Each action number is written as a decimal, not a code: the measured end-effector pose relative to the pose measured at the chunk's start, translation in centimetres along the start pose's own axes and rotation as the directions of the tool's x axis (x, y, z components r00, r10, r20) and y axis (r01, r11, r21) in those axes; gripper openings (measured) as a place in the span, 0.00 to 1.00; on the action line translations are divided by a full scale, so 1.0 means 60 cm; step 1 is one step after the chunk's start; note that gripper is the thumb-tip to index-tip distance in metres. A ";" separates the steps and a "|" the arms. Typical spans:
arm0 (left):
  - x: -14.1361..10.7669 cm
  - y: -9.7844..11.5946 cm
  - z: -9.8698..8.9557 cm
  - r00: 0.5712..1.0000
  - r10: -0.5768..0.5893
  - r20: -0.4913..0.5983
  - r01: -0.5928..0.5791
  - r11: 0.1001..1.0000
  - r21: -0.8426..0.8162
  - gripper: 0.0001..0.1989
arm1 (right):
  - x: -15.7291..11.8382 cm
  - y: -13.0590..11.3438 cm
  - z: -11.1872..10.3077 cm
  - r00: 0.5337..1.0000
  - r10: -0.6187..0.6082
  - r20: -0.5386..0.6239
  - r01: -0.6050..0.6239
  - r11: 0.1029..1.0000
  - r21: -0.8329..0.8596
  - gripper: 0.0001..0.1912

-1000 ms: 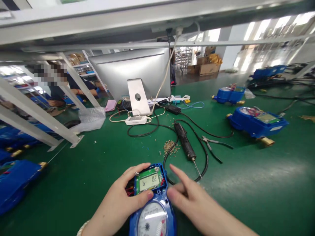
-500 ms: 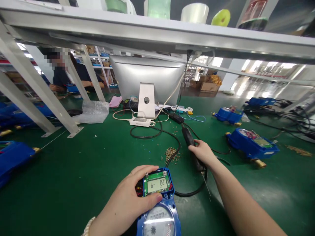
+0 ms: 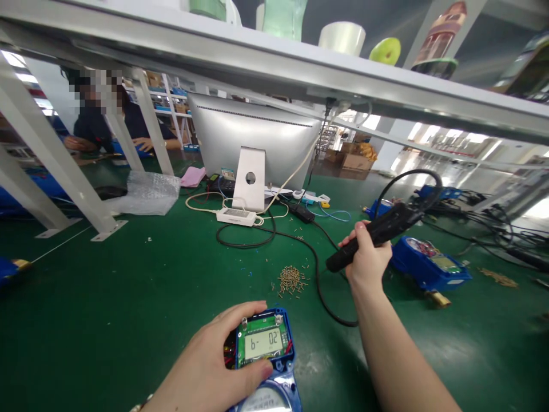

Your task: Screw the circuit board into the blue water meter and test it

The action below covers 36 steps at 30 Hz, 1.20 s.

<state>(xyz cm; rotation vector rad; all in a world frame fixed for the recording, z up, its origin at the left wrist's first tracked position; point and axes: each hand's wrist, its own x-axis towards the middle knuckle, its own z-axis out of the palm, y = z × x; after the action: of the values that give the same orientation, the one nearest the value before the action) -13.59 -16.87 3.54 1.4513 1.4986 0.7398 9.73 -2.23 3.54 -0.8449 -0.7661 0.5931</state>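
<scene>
Centrally, at the bottom of the head view, I have one blue meter (image 3: 292, 349), its near end cut off by the picture's edge. Its open upper compartment holds a green circuit board (image 3: 261, 324) with one grey display (image 3: 263, 342) and red wires at the sides.

My left hand (image 3: 210, 356) curls around the meter's left side, fingers over the top edge and thumb just below the display, so the meter lies between them.

My right hand (image 3: 369, 258) wraps around one black corded tool (image 3: 381, 232), tilted above the desk (image 3: 171, 297) with its raised end to the right. The meter is well apart from this hand, nearer and to its left.

Beyond the meter lies one heap of small brass-coloured pieces (image 3: 290, 279), too many to count; a second heap (image 3: 497, 278) lies far right. At least three other blue units (image 3: 429, 266) stand to the right; the nearest is open, with wires inside. Behind are one monitor (image 3: 253, 129), seen from the back, and one white adapter (image 3: 237, 217).
</scene>
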 end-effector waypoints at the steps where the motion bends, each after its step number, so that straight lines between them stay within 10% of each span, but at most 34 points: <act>1: 0.000 0.000 0.000 1.000 0.004 -0.001 -0.004 1.000 -0.007 0.28 | -0.004 0.012 0.003 1.000 -0.013 0.006 0.013 1.000 0.004 0.17; 7: 0.002 -0.003 0.002 1.000 0.016 -0.019 -0.017 1.000 -0.014 0.27 | -0.013 0.027 0.009 0.999 -0.034 0.037 0.033 0.999 0.029 0.15; 19: 0.008 -0.014 0.003 0.996 0.093 0.006 -0.093 0.995 -0.021 0.27 | -0.080 -0.144 0.047 0.970 0.105 0.219 -0.162 0.951 0.263 0.09; 36: 0.011 -0.015 0.002 0.989 0.148 0.013 -0.147 0.989 -0.032 0.29 | -0.116 -0.144 0.071 0.959 0.102 0.265 -0.176 0.945 0.275 0.10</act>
<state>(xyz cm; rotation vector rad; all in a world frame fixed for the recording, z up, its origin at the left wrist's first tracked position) -13.83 -16.38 2.60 1.5536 1.3733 0.8355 3.62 -10.05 10.08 -0.5551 -0.8208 0.9297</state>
